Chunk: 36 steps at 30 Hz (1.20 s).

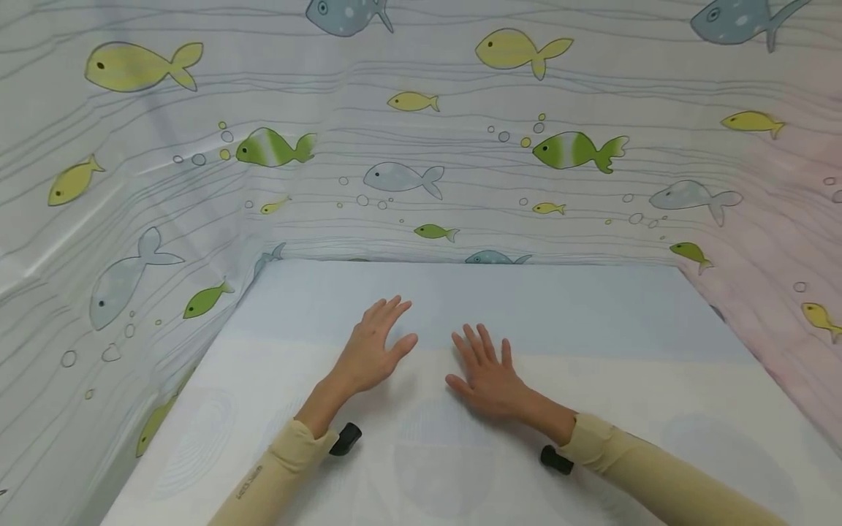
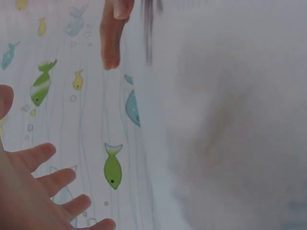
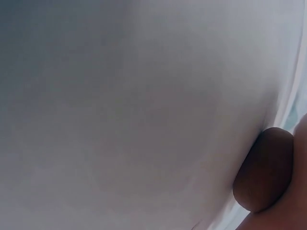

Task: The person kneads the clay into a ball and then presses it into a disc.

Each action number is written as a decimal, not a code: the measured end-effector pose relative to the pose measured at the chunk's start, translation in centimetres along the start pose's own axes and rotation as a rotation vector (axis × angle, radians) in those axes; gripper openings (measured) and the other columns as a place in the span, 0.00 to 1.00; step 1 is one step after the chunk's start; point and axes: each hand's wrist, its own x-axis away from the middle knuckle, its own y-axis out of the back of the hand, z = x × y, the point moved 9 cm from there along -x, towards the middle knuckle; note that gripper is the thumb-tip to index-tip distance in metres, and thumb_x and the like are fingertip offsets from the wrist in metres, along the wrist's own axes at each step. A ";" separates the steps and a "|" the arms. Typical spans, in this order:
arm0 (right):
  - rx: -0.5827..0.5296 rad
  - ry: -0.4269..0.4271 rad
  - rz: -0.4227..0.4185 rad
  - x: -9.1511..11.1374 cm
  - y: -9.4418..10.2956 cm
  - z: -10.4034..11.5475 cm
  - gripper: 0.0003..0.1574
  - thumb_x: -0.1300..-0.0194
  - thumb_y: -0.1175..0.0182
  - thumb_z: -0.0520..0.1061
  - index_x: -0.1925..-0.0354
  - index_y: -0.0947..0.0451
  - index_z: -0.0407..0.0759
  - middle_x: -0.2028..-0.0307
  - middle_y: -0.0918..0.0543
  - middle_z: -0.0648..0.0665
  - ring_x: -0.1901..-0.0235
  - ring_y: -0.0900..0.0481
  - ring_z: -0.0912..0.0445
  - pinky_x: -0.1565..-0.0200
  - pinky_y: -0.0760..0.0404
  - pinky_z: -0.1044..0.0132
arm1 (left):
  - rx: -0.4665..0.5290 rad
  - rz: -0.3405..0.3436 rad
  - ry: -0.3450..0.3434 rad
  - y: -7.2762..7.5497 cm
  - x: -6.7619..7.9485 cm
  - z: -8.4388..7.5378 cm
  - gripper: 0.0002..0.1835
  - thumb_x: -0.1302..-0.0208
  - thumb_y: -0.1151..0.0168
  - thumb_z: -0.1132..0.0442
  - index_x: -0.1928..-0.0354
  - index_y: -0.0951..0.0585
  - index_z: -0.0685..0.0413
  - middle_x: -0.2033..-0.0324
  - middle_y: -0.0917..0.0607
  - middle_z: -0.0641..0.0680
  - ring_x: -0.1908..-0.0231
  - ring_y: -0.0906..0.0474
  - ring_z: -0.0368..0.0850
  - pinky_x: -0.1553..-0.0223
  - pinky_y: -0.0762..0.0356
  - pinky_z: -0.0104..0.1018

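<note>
My left hand is over the left-middle part of the pale tabletop, fingers extended and thumb held apart. To its right, my right hand has its fingers spread, palm toward the surface; whether it touches is hard to tell. Neither hand holds anything, and a gap lies between them. The left wrist view has the spread left fingers at the lower left, with the right hand partly in sight at the top. In the right wrist view, only a thumb and a bit of hand appear near the lower right edge.
A small black device sits under the left wrist, and a similar black device is under the right one. Fish-printed sheeting hangs behind the table and along both sides. The tabletop has a pale blue band at its far end.
</note>
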 end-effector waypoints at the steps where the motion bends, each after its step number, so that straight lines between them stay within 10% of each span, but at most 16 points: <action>1: 0.007 0.000 0.005 0.0 -0.1 0.1 0.50 0.25 0.58 0.68 0.20 0.63 0.46 0.21 0.63 0.40 0.23 0.73 0.42 0.32 0.66 0.30 | 0.002 -0.002 0.002 0.1 0.0 0.1 0.34 0.28 0.51 0.39 0.26 0.35 0.44 0.26 0.38 0.53 0.25 0.51 0.58 0.33 0.48 0.69; 36: -0.019 0.011 0.085 -0.3 -0.7 -0.1 0.53 0.27 0.64 0.74 0.20 0.65 0.47 0.21 0.63 0.40 0.23 0.72 0.42 0.33 0.72 0.30 | -0.073 0.037 0.021 0.4 0.5 1.0 0.35 0.29 0.50 0.38 0.26 0.36 0.45 0.25 0.40 0.55 0.25 0.52 0.59 0.34 0.48 0.69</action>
